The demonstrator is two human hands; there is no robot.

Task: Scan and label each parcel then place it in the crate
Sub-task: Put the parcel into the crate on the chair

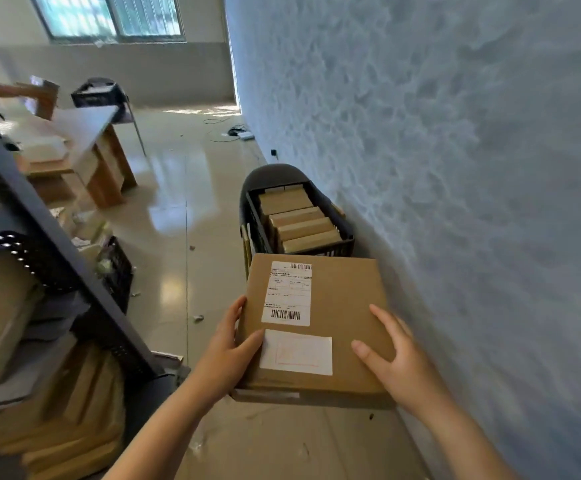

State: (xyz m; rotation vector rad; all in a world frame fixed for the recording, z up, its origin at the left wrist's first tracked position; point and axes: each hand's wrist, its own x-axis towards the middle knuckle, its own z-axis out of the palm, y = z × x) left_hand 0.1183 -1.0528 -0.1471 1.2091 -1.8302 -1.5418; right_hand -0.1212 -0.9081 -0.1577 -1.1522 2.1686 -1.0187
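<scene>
Parcel [337,306], a flat brown cardboard box, is held in the air above the floor [185,258], close beside the blue textured wall [455,168]. Its broad face is turned up toward the camera and its long axis runs away from the person, the far edge pointing at the black crate [346,242] just beyond it. Two labels sit on that face: a printed shipping label [287,293] with barcodes on the far half, and a mostly blank white label [296,352] nearer the person.

The left hand [228,355] grips the near left edge, its thumb lying on top and touching the corner of the blank label, the other fingers curled under out of sight. The right hand [394,358] holds the near right side with its fingers [384,323] spread fairly wide and flat on the top face.

The crate stands on the floor against the wall, holding a row of brown parcels on edge. At the left is a dark metal shelf [57,244] stacked with more cardboard.
</scene>
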